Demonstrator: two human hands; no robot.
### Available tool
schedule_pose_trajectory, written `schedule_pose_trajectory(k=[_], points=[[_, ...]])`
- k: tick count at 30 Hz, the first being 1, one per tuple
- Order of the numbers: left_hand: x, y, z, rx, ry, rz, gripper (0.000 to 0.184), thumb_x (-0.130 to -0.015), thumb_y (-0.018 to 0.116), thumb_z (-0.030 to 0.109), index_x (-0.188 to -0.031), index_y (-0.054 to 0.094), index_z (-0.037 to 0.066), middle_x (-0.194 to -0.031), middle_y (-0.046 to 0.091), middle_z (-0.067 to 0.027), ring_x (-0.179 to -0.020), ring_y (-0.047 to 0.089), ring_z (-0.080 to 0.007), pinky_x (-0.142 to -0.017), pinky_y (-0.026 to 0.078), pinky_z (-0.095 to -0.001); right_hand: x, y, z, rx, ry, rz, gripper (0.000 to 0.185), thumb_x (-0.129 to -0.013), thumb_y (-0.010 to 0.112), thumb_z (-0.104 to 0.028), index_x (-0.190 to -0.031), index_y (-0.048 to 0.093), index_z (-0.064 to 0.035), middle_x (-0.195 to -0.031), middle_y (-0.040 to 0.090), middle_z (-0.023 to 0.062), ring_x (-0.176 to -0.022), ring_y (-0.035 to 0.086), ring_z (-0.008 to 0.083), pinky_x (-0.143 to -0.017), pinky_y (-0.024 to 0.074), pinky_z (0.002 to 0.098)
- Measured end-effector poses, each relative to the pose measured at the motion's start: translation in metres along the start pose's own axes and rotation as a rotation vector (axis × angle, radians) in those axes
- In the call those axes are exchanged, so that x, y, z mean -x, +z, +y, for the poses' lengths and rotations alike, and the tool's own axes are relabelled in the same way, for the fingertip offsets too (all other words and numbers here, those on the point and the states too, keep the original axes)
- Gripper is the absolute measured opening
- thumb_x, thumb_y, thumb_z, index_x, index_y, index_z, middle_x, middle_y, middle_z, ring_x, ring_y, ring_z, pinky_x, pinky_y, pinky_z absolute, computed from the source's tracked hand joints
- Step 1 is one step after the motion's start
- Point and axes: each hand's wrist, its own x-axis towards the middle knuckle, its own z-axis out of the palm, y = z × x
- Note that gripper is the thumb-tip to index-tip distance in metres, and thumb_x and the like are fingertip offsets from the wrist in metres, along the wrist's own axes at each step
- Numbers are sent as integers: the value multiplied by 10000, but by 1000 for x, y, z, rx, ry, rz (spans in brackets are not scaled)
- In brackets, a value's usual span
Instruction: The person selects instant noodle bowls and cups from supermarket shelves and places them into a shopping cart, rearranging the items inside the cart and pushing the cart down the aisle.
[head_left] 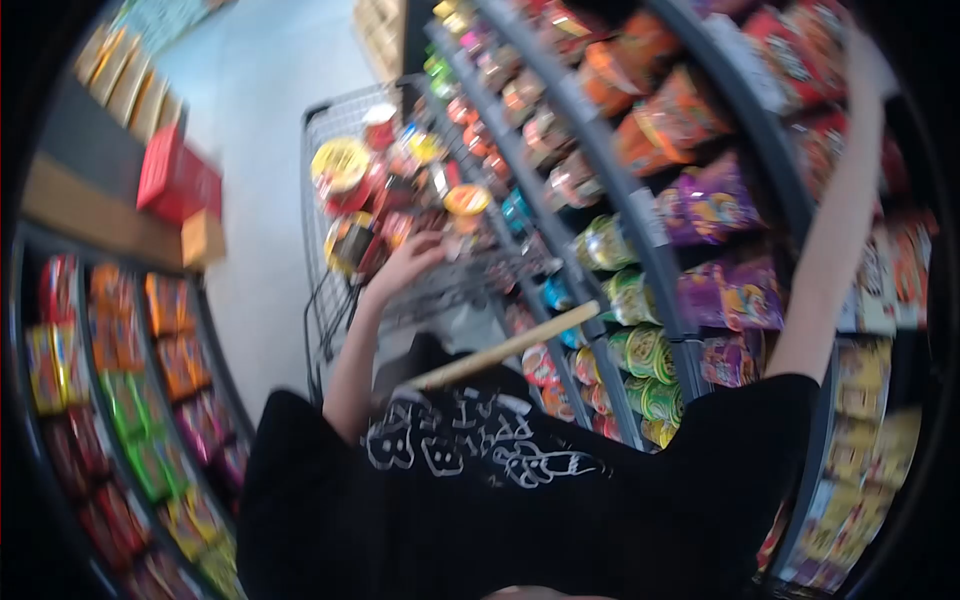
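Note:
My left hand [408, 264] is over the near part of a wire shopping cart [312, 150], close to the packages inside. Its fingers are spread, with nothing visibly held. Among the cart's goods are a yellow-lidded tub [341, 164] and an orange-rimmed cup [467, 200]. The cart's pale handle bar [505, 346] crosses in front of my black shirt. My right arm stretches up along the shelves at the right, past purple snack bags [710, 200]. The right hand lies at the dark upper right edge, near red bags [795, 55], too blurred to make out.
Shelves [640, 240] of bagged and canned snacks run along the right. More shelves [140, 400] with colourful packets stand at the left. A red box [178, 177] and a small brown box [203, 239] sit beyond them, beside the pale floor [255, 110].

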Motion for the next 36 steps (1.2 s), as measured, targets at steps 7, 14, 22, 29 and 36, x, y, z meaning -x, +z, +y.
schedule_pose_trajectory(k=[7,14,22,29,36], points=[[18,-15,-31,-856,-551,115,536,-678,559,443,-1006,545,19,-934,580,-187,-880,563,-292,-770,437,-373,71,-144,-203,-1003,542,-246,310,-741,608,-273,-948,590,-43,-864,610,93,-809,568,220,-747,425,309],[21,-85,-102,-709,-788,505,469,-576,653,335,-908,591,9,-885,604,-160,-825,588,-279,-722,462,-343,251,-273,-418,-1706,-159,-1467,366,-696,580,-182,-1031,521,-46,-945,558,162,-905,520,302,-783,417,362],[24,-114,-228,201,-881,760,282,-694,556,57,-942,456,-32,-654,535,-105,-505,539,-188,-380,405,-279,307,-293,-454,-1662,-320,-1934,450,-754,531,-318,-1103,455,-46,-962,556,205,-914,526,341,-791,415,402],[4,-117,-139,-502,-636,1120,262,-665,516,184,-831,606,3,-837,593,-202,-820,575,-325,-723,450,-387,301,-296,-454,-1742,-307,-1967,349,-774,476,-282,-1060,493,-82,-952,569,174,-920,531,315,-787,420,417],[-56,-167,-107,-830,-504,1011,279,-735,445,208,-799,577,-29,-804,576,-225,-783,563,-362,-708,442,-419,304,-300,-456,-1714,-328,-2049,336,-777,398,-284,-1054,554,-175,-976,573,122,-891,548,292,-797,428,386]])
